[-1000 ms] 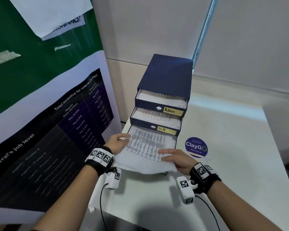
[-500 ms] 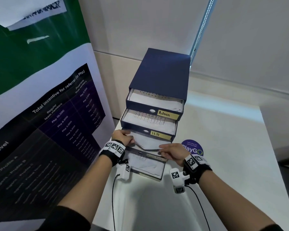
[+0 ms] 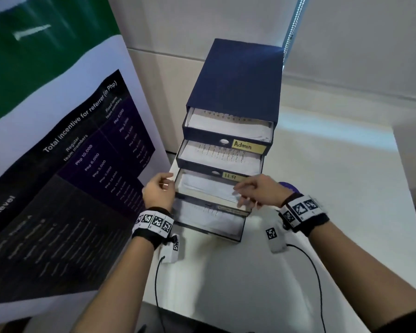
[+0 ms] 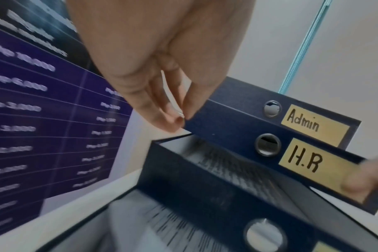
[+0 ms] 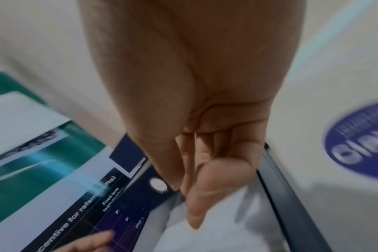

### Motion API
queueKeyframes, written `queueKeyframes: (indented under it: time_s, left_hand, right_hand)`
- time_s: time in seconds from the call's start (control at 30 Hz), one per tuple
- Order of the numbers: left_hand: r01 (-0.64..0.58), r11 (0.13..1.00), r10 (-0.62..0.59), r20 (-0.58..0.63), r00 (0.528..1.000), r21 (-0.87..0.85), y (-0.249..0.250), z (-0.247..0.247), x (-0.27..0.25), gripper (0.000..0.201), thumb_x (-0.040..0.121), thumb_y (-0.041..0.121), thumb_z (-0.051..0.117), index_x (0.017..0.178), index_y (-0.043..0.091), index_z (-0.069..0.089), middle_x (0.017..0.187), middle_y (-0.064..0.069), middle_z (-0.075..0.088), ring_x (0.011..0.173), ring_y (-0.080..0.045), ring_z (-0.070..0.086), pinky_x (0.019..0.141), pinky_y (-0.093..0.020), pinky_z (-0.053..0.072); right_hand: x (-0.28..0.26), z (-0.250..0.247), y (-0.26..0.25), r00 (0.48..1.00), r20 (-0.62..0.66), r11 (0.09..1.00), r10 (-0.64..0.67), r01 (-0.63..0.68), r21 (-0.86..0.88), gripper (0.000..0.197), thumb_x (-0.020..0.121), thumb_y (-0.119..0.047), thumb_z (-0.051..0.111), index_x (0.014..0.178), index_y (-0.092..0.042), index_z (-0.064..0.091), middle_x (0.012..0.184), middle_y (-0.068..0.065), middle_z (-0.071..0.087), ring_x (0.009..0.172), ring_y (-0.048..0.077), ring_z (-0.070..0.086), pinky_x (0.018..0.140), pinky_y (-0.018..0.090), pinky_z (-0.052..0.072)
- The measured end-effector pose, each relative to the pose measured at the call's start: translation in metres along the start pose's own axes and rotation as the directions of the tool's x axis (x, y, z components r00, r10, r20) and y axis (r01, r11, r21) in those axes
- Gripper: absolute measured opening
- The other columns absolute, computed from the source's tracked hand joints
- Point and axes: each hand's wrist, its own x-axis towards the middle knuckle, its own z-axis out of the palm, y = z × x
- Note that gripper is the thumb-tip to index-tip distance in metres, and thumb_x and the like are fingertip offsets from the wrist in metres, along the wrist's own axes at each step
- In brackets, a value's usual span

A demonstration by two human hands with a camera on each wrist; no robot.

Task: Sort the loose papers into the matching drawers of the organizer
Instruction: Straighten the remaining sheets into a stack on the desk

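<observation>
Navy organizer (image 3: 235, 78) stands at the table's (image 3: 322, 188) far left, four drawers stepped out toward the near edge. Papers (image 3: 207, 187) lie flat in the third drawer (image 3: 244, 209), long axis left to right, directly under the fingers. Right hand (image 3: 257, 192) hovers nearer, over their right end, fingers loosely extended, gripping nothing. Left hand (image 3: 157, 192) waits just beside the drawer's left wall, fingers relaxed, empty. Likely next: push this drawer shut, away toward the far wall.
</observation>
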Motion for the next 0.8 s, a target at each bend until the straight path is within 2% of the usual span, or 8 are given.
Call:
queueKeyframes:
  time_s: [0.1,0.2,0.27,0.33,0.43,0.53,0.67,0.8]
  left_hand:
    - [0.286,0.958,-0.287,-0.036,0.957,-0.008,-0.043,-0.011,-0.015,0.048,0.089,0.027,0.067,0.134,0.018,0.053,0.13,-0.015,0.048,0.107,-0.032,0.057,0.09,-0.031,0.044]
    - [0.678,0.702,-0.626,0.264,0.734,-0.217,-0.079,-0.001,-0.035,0.068,0.096,0.039,0.055,0.153,0.018,0.024,0.146,-0.011,0.039,0.128,-0.04,0.047,0.097,-0.05,0.05]
    - [0.777,0.538,-0.652,0.422,0.63,-0.327,-0.079,0.011,-0.053,0.069,0.097,0.05,0.048,0.153,0.021,0.022,0.146,-0.01,0.04,0.126,-0.039,0.048,0.078,-0.047,0.059]
    - [0.774,0.497,-0.627,0.455,0.632,-0.392,-0.065,0.029,-0.065,0.081,0.09,0.068,0.045,0.154,0.025,0.019,0.154,-0.009,0.033,0.13,-0.037,0.045,0.077,-0.044,0.059]
    - [0.755,0.345,-0.679,0.407,0.611,-0.558,-0.021,0.043,-0.07,0.12,0.069,0.091,0.046,0.157,0.024,0.001,0.163,-0.004,0.015,0.146,-0.036,0.026,0.112,-0.056,0.033]
    - [0.685,0.27,-0.74,0.309,0.597,-0.677,0.013,0.05,-0.061,0.102,0.086,0.079,0.037,0.157,0.012,0.005,0.165,-0.007,0.007,0.152,-0.03,0.008,0.122,-0.05,0.007]
    - [0.661,0.448,-0.63,0.312,0.711,-0.602,0.033,0.073,-0.052,0.14,0.05,0.106,0.009,0.157,0.016,0.002,0.165,-0.009,0.008,0.151,-0.033,0.011,0.121,-0.054,0.015]
    - [0.678,0.368,-0.649,0.346,0.677,-0.636,0.076,0.083,-0.054,0.115,0.076,0.09,0.029,0.157,0.013,0.002,0.165,-0.009,0.002,0.152,-0.029,0.008,0.122,-0.05,0.01]
  right_hand:
    - [-0.011,-0.013,-0.022,0.972,-0.121,0.929,-0.199,0.148,-0.338,0.017,0.094,-0.024,0.064,0.108,-0.02,0.072,0.087,-0.007,0.073,0.074,0.009,0.067,0.06,0.007,0.044]
    - [-0.016,-0.02,-0.046,0.88,-0.255,0.834,-0.4,0.234,-0.499,0.014,0.091,-0.02,0.065,0.101,-0.021,0.075,0.088,-0.006,0.071,0.077,0.009,0.064,0.072,0.019,0.05]
    - [-0.016,-0.027,-0.06,0.75,-0.389,0.799,-0.534,0.299,-0.521,0.012,0.088,-0.019,0.068,0.096,-0.021,0.076,0.09,-0.005,0.071,0.079,0.01,0.063,0.079,0.03,0.054]
    - [-0.011,-0.04,-0.069,0.65,-0.457,0.754,-0.608,0.292,-0.588,0.019,0.084,-0.03,0.073,0.101,-0.022,0.074,0.103,-0.001,0.067,0.094,0.016,0.062,0.088,0.036,0.052]
    - [0.003,-0.055,-0.071,0.759,-0.35,0.669,-0.549,0.148,-0.728,0.074,0.069,-0.054,0.081,0.133,-0.023,0.057,0.14,0.012,0.048,0.128,0.031,0.045,0.108,0.043,0.039]
    - [0.016,-0.056,-0.06,0.871,-0.289,0.529,-0.398,-0.039,-0.848,0.124,0.06,-0.072,0.077,0.156,-0.025,0.014,0.161,0.015,0.016,0.146,0.038,0.021,0.118,0.05,0.026]
    - [0.028,-0.064,-0.052,0.89,-0.299,0.423,-0.344,-0.137,-0.896,0.132,0.058,-0.08,0.07,0.157,-0.025,0.001,0.164,0.016,0.006,0.148,0.04,0.013,0.119,0.052,0.021]
    - [0.035,-0.067,-0.057,0.918,-0.269,0.398,-0.291,-0.139,-0.907,0.144,0.046,-0.092,0.062,0.156,-0.03,-0.008,0.163,0.018,-0.006,0.148,0.044,0.002,0.117,0.057,0.014]
